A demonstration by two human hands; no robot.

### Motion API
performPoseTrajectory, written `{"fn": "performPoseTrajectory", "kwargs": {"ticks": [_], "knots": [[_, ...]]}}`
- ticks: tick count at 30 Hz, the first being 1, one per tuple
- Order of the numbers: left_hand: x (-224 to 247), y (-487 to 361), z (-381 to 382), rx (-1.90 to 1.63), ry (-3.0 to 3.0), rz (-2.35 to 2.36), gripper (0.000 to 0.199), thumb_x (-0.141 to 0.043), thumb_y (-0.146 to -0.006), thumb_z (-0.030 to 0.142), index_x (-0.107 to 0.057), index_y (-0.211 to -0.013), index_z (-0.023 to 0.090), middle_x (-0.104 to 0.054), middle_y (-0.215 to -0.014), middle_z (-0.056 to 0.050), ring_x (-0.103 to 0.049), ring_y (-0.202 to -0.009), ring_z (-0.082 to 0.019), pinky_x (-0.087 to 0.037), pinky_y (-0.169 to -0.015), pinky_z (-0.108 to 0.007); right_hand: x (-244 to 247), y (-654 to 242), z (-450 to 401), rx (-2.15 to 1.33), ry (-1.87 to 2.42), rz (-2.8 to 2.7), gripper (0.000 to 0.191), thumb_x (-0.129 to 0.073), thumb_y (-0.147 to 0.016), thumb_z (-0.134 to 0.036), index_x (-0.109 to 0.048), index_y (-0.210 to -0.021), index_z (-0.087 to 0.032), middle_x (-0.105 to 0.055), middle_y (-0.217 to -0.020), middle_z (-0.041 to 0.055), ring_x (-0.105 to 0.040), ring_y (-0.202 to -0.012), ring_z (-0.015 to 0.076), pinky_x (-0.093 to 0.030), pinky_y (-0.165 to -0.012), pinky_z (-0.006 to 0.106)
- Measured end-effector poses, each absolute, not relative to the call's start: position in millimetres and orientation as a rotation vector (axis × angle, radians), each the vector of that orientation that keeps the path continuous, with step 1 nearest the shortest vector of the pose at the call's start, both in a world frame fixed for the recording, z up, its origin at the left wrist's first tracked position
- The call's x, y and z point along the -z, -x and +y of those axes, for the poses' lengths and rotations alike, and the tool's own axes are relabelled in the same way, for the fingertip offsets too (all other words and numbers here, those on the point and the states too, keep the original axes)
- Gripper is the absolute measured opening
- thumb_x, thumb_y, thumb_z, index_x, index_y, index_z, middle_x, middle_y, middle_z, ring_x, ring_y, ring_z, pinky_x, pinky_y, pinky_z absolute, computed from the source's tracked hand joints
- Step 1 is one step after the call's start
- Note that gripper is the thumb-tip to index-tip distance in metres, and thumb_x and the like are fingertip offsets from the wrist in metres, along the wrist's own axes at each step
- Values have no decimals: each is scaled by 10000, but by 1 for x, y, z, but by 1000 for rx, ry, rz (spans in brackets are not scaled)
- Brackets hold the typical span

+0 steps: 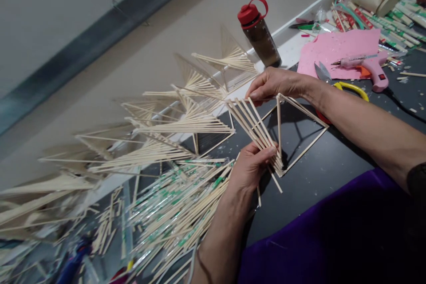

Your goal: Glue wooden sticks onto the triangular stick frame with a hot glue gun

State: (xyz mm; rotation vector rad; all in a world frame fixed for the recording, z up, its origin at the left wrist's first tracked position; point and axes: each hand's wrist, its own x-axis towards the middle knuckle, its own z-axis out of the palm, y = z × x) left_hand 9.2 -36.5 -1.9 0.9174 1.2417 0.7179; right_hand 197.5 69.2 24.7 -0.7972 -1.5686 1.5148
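A frame of thin wooden sticks [279,128] stands on the dark table, with a fan of sticks slanting across its left side. My left hand [254,159] is closed around the lower part of the fan, its thumb lying over the sticks. At the fan's upper end, my right hand [266,84] pinches near the top stick; its fingertips are partly hidden. Several similar stick structures [186,124] stand in a row to the left, along the wall. Below them lies a pile of loose and wrapped sticks [186,204].
A dark bottle with a red lid [261,37] stands behind my right hand. Scissors [349,88] lie beside my right forearm, near a pink glue gun [376,64] on a pink sheet [353,44]. More wrapped sticks [396,26] fill the back right. A blue tool [75,259] lies lower left.
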Motion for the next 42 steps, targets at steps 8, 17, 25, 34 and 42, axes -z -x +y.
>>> {"fn": "performPoseTrajectory", "kwargs": {"ticks": [8, 17, 25, 34, 42], "knots": [[1, -11, -37, -709, -954, 1211, 312, -902, -433, 263, -696, -632, 139, -613, -534, 4, -508, -456, -92, -418, -483, -229, -25, -197, 70, -1488, 807, -1591, 139, -655, -790, 0, -702, -695, -90, -647, -624, 9, -545, -597, 75, -436, -610, 202], [2, -10, -36, -711, -951, 1208, 350, -916, -415, 292, -692, -638, 141, -626, -548, 2, -525, -470, -94, -435, -488, -228, -24, -197, 71, -1469, 798, -1621, 127, -657, -797, -29, -700, -699, -96, -639, -607, -9, -532, -582, 67, -432, -608, 195], [1, -11, -36, -699, -960, 1202, 337, -904, -438, 287, -678, -636, 136, -617, -542, -1, -521, -464, -100, -427, -482, -235, -27, -195, 67, -1445, 839, -1606, 178, -636, -789, 1, -685, -649, -97, -625, -588, -11, -502, -558, 62, -412, -594, 197], [2, -10, -36, -696, -958, 1210, 341, -908, -430, 299, -675, -615, 131, -629, -551, -14, -527, -469, -101, -417, -484, -236, -28, -195, 67, -1448, 863, -1599, 178, -632, -796, -1, -688, -659, -99, -631, -596, -10, -504, -555, 59, -419, -604, 198], [1, -11, -36, -702, -969, 1213, 337, -912, -429, 301, -680, -609, 135, -614, -539, 0, -506, -460, -89, -398, -474, -230, -25, -195, 70, -1438, 842, -1611, 150, -656, -787, -19, -693, -668, -104, -637, -600, -13, -518, -570, 64, -422, -609, 197]]}}
